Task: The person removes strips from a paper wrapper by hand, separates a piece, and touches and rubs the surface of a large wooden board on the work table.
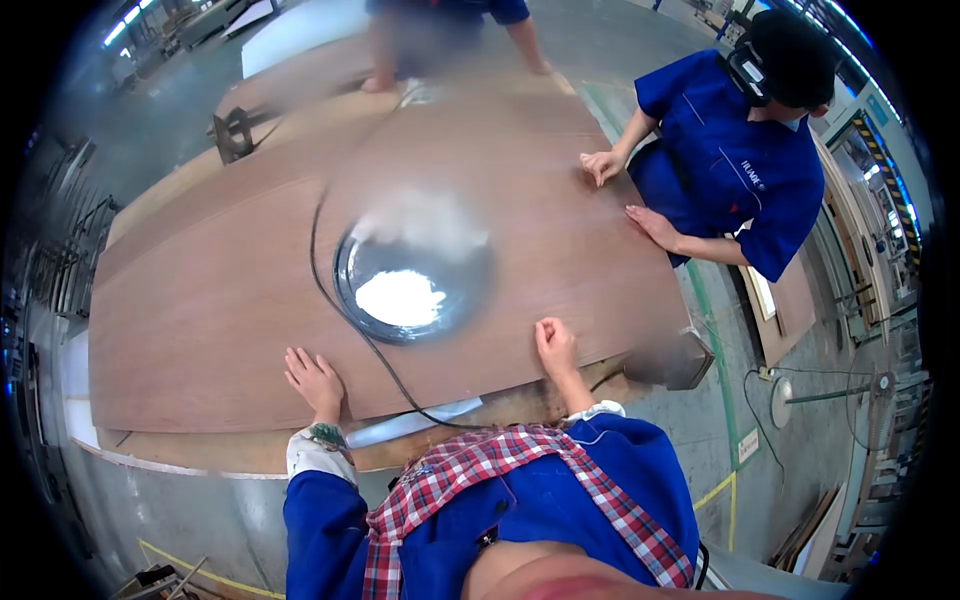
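Note:
My left hand [313, 382] lies flat on a large brown wood-look sheet [200, 310], near its front edge, with the fingers spread. Further right, my right hand [556, 350] rests on the same sheet with its fingers curled in; whether anything is inside them is hidden. Between and beyond my hands is a round, shiny thing with a dark rim [385, 332], blurred by glare. A black cable [352, 322] curves past its left side and runs over the front edge toward me.
Across the sheet to the right, a co-worker [740, 160] in blue has both hands at its edge. Another person [440, 35] stands at the far side. A dark metal bracket [234, 136] sits at the back left, and a dark block [675, 362] at the front right corner.

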`<move>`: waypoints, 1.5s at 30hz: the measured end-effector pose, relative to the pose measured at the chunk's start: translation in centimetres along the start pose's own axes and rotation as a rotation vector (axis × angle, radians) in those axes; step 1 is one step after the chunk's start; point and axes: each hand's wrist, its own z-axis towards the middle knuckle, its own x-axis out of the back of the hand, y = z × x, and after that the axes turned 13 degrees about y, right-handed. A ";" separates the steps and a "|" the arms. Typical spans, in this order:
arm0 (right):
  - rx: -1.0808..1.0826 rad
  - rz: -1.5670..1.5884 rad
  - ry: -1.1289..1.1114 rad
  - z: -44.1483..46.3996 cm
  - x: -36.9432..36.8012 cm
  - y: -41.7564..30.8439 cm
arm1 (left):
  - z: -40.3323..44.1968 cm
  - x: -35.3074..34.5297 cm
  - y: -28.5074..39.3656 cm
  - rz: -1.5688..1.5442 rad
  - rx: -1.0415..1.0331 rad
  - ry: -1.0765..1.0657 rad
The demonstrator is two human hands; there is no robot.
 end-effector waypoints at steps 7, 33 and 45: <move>-0.019 -0.123 -0.037 0.1 -0.8 0.3 | 0.3 -0.1 0.1 -0.002 0.012 0.001; -0.355 0.094 0.336 7.5 -2.1 4.0 | 0.4 -0.6 0.6 -0.003 0.020 -0.017; 0.037 -0.142 -0.060 -2.2 -0.2 -0.3 | 0.2 -0.6 0.0 -0.021 0.003 0.008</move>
